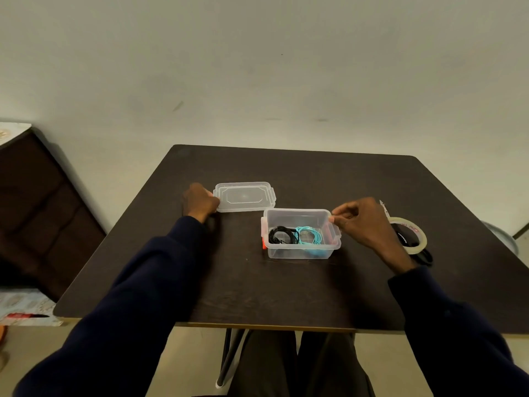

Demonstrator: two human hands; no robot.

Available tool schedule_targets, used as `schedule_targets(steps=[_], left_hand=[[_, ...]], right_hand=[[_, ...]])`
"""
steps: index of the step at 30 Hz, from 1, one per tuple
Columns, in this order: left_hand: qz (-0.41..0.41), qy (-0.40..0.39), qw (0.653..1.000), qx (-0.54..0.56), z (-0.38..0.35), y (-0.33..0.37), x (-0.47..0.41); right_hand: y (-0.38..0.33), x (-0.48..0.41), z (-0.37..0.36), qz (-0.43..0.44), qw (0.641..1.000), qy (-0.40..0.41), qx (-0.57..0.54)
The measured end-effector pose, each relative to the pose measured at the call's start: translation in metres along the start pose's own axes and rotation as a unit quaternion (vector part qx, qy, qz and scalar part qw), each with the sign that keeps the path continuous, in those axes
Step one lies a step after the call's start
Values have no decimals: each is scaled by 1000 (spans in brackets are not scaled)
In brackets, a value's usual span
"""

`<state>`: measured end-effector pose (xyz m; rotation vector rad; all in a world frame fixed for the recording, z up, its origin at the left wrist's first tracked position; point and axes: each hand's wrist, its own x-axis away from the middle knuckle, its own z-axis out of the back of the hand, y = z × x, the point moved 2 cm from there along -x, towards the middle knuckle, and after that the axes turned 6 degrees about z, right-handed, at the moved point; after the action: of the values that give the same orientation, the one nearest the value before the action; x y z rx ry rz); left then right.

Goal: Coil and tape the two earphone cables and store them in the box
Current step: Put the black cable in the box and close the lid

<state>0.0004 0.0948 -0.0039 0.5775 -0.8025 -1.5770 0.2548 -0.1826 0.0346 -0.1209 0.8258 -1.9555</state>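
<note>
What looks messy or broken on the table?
Nothing looks spilled or broken. The black earphone cable and teal earphone cable lie coiled inside the clear box. Only its lid lies off, beside it, with the left hand gripping its edge.

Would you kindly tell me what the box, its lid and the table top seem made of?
The box looks like clear plastic: the coiled cables show through its wall. The lid seems the same plastic, with moulded ridges. The table top is dark brown, matt and faintly grained, perhaps wood laminate.
</note>
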Motion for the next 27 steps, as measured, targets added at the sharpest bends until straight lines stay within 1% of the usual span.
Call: schedule_targets(steps=[3,6,10,14,18,21,25,27], left_hand=[[29,-65,991,113,-10,15,14],[28,-129,969,210,-15,28,37],[7,-150,941,304,-16,40,55],[-13,-165,923,347,-16,57,69],[-29,-170,913,370,-17,65,79],[-58,-172,907,381,-19,64,87],[-93,-168,897,398,-23,57,98],[-103,-170,891,409,-24,54,103]], right_hand=[[1,2,-5,-13,1000,0,-9],[1,1,-4,-18,1000,2,-17],[-1,-4,4,-12,998,44,-32],[-6,-21,6,0,994,93,-49],[-13,-36,7,35,991,82,-95],[-17,-36,7,59,989,80,-111],[-13,-26,2,49,986,102,-125],[-11,-20,2,50,980,118,-152]])
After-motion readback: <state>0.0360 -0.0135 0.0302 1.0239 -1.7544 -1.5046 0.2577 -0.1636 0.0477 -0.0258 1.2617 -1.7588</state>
